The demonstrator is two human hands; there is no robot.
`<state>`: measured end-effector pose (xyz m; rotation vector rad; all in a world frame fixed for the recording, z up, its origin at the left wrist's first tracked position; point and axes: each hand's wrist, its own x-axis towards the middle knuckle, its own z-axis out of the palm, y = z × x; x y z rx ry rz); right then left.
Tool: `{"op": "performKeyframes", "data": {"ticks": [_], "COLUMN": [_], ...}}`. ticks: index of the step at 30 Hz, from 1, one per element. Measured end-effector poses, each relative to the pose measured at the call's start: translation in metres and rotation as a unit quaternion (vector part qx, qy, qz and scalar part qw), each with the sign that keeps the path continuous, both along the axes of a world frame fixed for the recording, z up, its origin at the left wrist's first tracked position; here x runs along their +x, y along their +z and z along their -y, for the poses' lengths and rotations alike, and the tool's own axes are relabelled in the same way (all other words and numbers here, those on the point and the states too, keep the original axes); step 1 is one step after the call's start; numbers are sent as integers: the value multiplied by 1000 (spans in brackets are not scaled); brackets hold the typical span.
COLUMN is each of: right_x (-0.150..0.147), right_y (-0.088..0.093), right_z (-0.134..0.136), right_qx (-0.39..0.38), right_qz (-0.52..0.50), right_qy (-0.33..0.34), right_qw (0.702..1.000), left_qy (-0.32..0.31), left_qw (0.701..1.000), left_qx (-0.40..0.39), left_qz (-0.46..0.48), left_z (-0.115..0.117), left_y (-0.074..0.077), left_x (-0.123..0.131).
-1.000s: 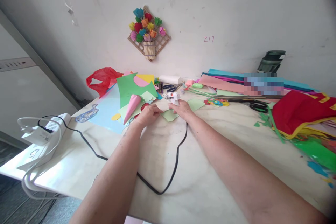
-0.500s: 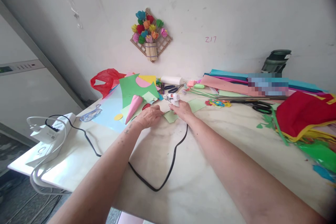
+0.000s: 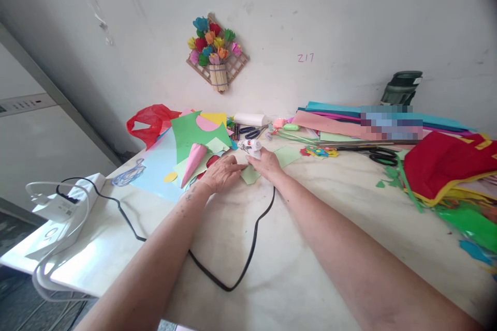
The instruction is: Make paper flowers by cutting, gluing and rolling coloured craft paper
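Right hand [image 3: 267, 165] grips a white glue gun [image 3: 251, 147]. Light-green paper [image 3: 249, 176] lies beneath it, cut but seemingly unjoined. Left hand [image 3: 223, 173] is at the paper's edge, its pinch unclear. Beyond that hand, a pink cone [image 3: 194, 162] looks already formed.

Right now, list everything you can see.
Glue gun: one, white, right hand
Paper pieces: several, pale green, centre and left
Paper cone: one, pink, left
Sheet: one, green, left
Bag: one, red, back left
Flower decoration: one, multicoloured, wall
Scissors: two, dark-handled, back centre and right
Paper stack: one, multicoloured, back right
Bottle: one, dark green, back right
Fabric: one, red, right
Power strip: one, white, left edge
Cord: one, black, foreground
Hands: two, bare, centre
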<state>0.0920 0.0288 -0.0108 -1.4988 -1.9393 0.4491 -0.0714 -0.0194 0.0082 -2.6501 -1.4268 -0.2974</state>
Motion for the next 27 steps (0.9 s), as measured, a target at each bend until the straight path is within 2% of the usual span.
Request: {"op": "performKeyframes", "data": {"ticks": [10, 18, 27], "right_x": [0, 1, 1], "right_y": [-2, 0, -2], "right_z": [-2, 0, -1], "right_qx": [-14, -25, -28], "right_qz": [-35, -59, -72], "right_qy": [-1, 8, 10], "right_qw": [999, 998, 997], "left_qy": [25, 17, 26], "left_qw": [1000, 1000, 996], "left_qx": [-10, 4, 53], "left_qz": [-7, -12, 64], "left_z": [6, 12, 14], "left_y": [5, 4, 7], "left_x": [-9, -14, -14]}}
